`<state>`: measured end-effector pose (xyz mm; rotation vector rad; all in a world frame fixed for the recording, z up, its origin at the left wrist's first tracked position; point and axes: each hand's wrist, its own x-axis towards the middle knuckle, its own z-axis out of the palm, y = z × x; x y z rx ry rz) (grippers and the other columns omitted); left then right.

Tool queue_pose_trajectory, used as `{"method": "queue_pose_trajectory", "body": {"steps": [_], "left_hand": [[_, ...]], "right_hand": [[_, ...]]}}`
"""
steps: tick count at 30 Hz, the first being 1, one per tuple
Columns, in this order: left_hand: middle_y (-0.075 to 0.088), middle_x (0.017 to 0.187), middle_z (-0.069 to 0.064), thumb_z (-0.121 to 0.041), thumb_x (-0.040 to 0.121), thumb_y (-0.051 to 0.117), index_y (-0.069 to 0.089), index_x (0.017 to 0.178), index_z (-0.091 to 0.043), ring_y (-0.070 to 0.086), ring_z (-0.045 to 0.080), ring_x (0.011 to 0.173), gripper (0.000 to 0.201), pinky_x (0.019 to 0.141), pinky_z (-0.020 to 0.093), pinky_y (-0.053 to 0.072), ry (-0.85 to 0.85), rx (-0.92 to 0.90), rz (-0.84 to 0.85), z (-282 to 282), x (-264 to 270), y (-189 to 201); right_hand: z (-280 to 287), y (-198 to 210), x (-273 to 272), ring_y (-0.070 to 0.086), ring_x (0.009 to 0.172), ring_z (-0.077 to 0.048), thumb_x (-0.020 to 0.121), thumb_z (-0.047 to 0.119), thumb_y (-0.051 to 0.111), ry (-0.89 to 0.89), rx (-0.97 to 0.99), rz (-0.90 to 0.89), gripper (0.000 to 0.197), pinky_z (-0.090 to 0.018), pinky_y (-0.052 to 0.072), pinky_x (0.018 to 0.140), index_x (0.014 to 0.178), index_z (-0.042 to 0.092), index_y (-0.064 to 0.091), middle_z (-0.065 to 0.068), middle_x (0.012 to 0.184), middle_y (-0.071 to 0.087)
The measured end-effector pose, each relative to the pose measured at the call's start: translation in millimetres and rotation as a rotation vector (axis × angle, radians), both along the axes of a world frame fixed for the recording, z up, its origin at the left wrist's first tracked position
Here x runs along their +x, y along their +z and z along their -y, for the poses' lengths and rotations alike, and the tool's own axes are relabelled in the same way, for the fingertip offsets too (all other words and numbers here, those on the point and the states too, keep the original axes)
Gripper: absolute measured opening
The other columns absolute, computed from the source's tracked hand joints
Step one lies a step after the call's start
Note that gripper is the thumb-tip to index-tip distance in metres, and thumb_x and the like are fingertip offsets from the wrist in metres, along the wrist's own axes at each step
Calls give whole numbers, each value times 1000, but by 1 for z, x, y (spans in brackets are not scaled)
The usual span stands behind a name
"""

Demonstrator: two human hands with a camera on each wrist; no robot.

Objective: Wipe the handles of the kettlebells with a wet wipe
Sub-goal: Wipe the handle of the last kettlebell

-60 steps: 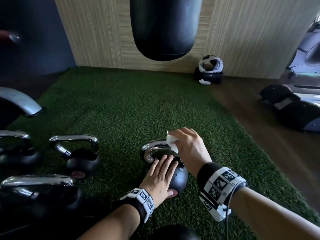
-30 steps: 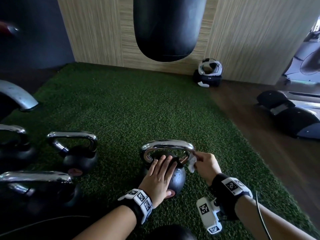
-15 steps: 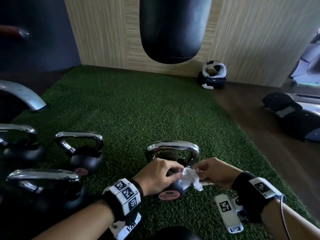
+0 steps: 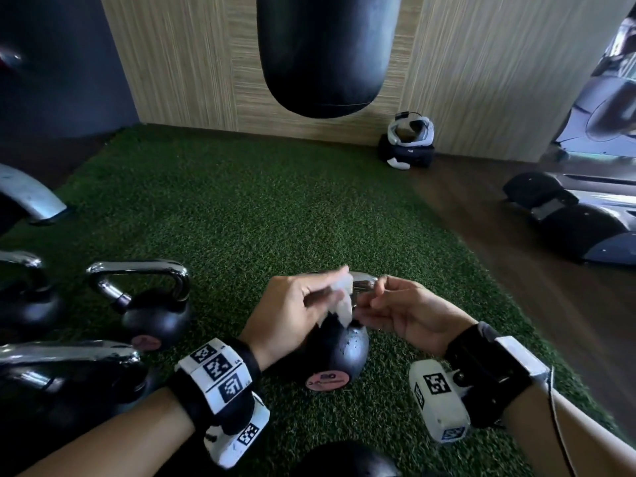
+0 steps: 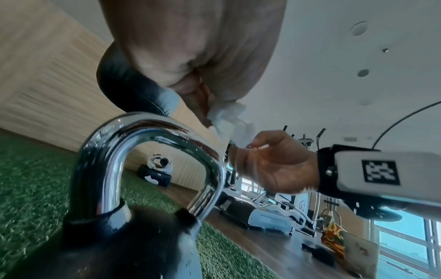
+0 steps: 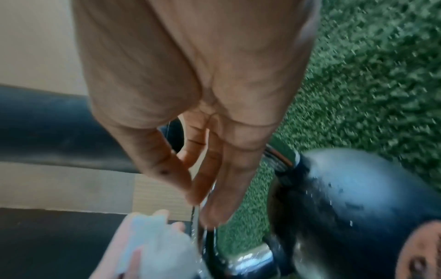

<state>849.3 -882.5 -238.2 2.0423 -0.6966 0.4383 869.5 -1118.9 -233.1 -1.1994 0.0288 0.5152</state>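
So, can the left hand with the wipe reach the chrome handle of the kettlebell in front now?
Probably yes. The left hand grips the wet wipe just above the handle, with nothing between them; the right hand is off to the side.

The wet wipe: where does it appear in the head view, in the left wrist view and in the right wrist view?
Head: wet wipe at centre, gripped by the left hand, above the kettlebell.
Left wrist: wet wipe at centre, below the left hand's fingers, right of the chrome handle.
Right wrist: blurred white shape at bottom left, probably the wipe.
Shared landmark: the chrome handle.
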Motion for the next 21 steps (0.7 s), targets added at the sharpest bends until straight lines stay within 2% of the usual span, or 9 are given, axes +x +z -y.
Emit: {"method": "queue_pose_trajectory", "body": {"steps": [3,6,8,10,12,14,16,18,21], "left_hand": [[69,125,-5,-9,96,72,65,135,-6,68,-7,106,40,87,-3,43,133,-13,128,4,13,9],[69,131,-1,-8,98,68,63,138,-8,68,2,111,41,98,6,46,165,70,141,10,30,10],[71,129,3,-10,100,65,61,140,-9,72,10,110,40,95,10,50,166,173,126,16,39,3],[75,124,5,-18,105,58,61,140,-12,75,13,102,37,88,14,53,202,244,97,22,43,-3],[75,124,6,-24,107,52,61,141,-12,75,17,103,37,92,24,57,230,341,124,26,45,-9],[70,133,11,-27,107,51,58,142,-9,71,20,116,40,107,31,52,201,472,187,28,45,-13],[68,135,13,-26,107,49,59,141,-9,68,19,122,40,115,35,46,128,504,226,21,44,-16],[74,124,7,-20,107,50,64,130,-10,73,17,111,30,112,32,48,95,422,216,7,45,-17],[72,130,7,-12,103,61,66,134,-8,73,17,112,31,99,33,58,144,321,244,-13,46,-28]], "right_hand": [[17,-13,8,63,59,-22,90,-11,58,-94,-376,0,17,-32,55,55,86,5,59,-13,77,69],[27,-41,20,54,49,-17,89,-7,63,-151,-646,-77,16,-28,46,48,101,3,61,-9,71,62],[23,-56,25,54,48,-16,84,-6,74,-93,-639,-126,33,-26,48,47,112,6,62,-8,73,62],[9,-67,29,57,48,-10,80,3,83,-13,-702,-51,33,-22,47,46,108,11,69,-2,72,65],[-5,-78,30,67,60,-3,73,16,91,-19,-850,89,31,-19,54,58,99,16,74,5,78,73],[-10,-80,28,72,78,-5,68,24,95,-94,-907,139,35,-16,56,70,96,22,75,9,86,76],[-7,-81,26,68,75,0,74,25,92,-98,-904,163,26,-11,50,60,93,26,74,11,87,75],[0,-82,24,67,76,-1,77,42,88,-44,-946,191,22,-16,49,64,92,31,75,11,90,76],[6,-89,26,71,90,-7,61,73,83,-40,-996,239,54,-29,54,80,97,34,78,14,96,78]]}}
